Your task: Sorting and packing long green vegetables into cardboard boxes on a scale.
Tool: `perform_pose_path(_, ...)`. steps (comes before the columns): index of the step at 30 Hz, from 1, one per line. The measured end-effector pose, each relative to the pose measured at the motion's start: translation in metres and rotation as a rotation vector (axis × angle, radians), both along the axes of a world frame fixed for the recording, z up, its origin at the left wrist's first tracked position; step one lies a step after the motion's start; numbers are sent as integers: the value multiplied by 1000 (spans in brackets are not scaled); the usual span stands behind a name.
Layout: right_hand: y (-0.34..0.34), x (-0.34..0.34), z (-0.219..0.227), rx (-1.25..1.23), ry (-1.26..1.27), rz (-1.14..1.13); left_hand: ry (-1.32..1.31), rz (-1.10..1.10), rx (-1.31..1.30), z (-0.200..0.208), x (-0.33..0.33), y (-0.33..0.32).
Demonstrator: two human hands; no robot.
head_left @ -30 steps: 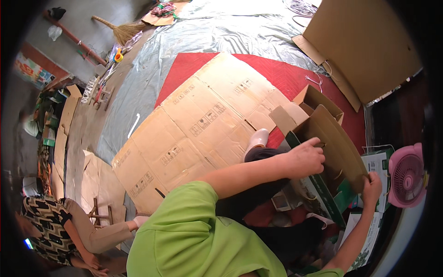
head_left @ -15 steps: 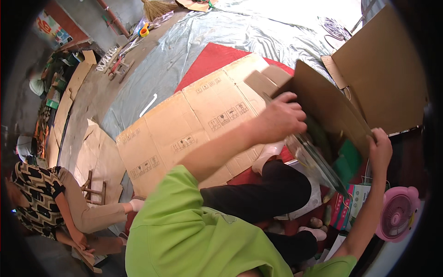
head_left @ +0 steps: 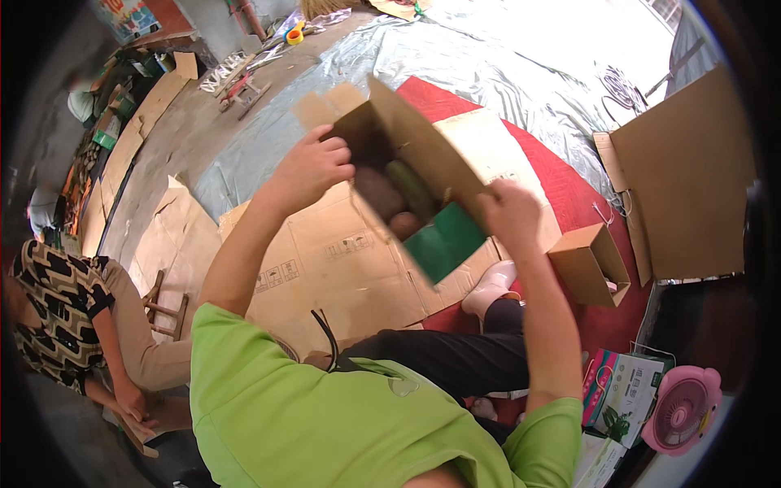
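Observation:
Between my two hands hangs an open cardboard box (head_left: 443, 150), tilted so its inside faces me. My left hand (head_left: 317, 167) is closed on its left edge, and my right hand (head_left: 512, 210) grips its right edge. Down in the box lie a long green vegetable (head_left: 411, 185) and brownish, rounded produce (head_left: 379, 191), too blurred to name the kind. A green flap (head_left: 446, 241) covers the near side of the opening. Below the box, a flattened cardboard sheet (head_left: 366, 281) is spread on the floor.
A small open carton (head_left: 587, 260) stands on the red mat (head_left: 614, 315), before a large cardboard box (head_left: 679, 175). At the lower right are a printed carton (head_left: 626, 386) and a pink fan (head_left: 685, 411). Another person (head_left: 61, 317) sits at the left, beside a wooden stool (head_left: 167, 313).
Both my hands have carried the box leftward, from the right side to over the flattened sheet. Its inside now faces me more. The small carton behind it has come into sight.

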State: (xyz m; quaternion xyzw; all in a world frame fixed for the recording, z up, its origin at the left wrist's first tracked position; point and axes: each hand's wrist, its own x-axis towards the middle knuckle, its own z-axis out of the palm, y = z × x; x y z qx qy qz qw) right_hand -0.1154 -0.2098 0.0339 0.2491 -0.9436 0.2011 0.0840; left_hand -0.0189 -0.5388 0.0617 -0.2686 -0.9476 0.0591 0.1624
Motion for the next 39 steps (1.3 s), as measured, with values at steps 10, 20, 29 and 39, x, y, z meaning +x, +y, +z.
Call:
perform_pose_path(10, -120, 131, -104, -33, -519, 184, -322, 359, 10, -94, 129, -98)
perform_pose_path(20, -117, 130, -102, -54, -573, 255, 111, 1039, 839, -117, 171, -67)
perform_pose_path(29, -115, 147, -85, 187, -532, 380, -238, 1336, 725, -125, 174, -51)
perform_pose_path(39, -122, 183, -87, 231, -521, 491, -175, 1255, 669, -145, 193, -83)
